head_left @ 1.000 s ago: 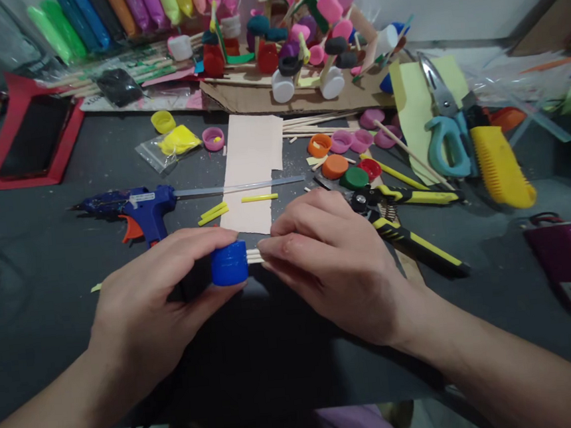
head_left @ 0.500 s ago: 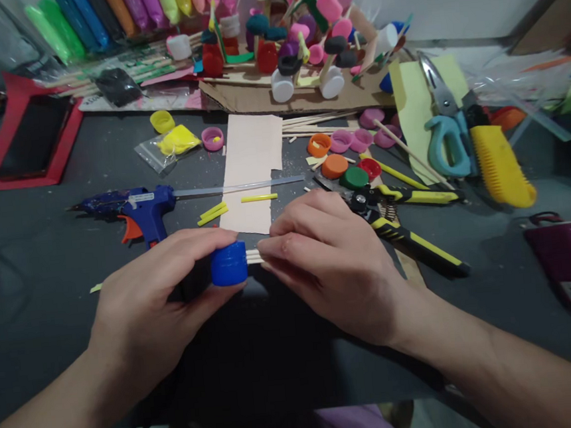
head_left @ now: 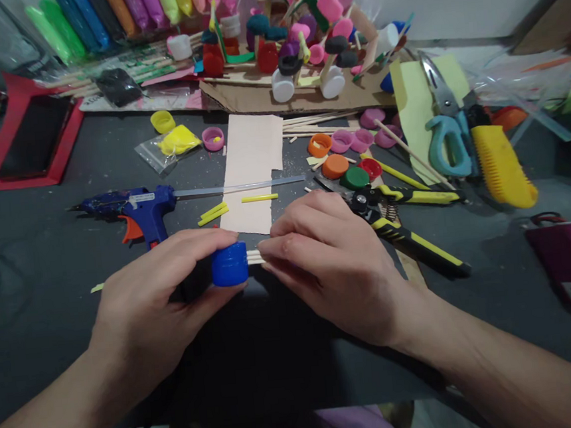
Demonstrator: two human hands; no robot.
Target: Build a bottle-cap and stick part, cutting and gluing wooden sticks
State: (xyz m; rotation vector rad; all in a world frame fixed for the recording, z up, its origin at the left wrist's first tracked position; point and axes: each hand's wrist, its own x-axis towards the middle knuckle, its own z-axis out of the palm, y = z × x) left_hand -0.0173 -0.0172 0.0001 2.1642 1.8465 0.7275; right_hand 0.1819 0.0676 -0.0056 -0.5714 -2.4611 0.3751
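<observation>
My left hand [head_left: 148, 299] pinches a blue bottle cap [head_left: 229, 265] between thumb and fingers, low over the front of the dark table. From the cap's right side, a few thin wooden sticks [head_left: 254, 257] run to my right hand [head_left: 330, 263], whose fingers are closed on them. Their far ends are hidden inside that hand. Just beyond lie short yellow strips [head_left: 213, 213] and a pale card strip [head_left: 252, 150], with one more yellow piece [head_left: 259, 198] across it. A blue glue gun [head_left: 145, 206] rests behind my left hand, a clear glue stick extending from its back.
Black-and-yellow pliers [head_left: 407, 230] lie beside my right hand. Behind them are loose bottle caps [head_left: 335, 166], with blue-handled scissors [head_left: 447, 140] and a yellow tool [head_left: 504, 165] farther right. Colourful cap-and-stick models [head_left: 300, 39] stand at the back. A phone [head_left: 33, 136] lies at left.
</observation>
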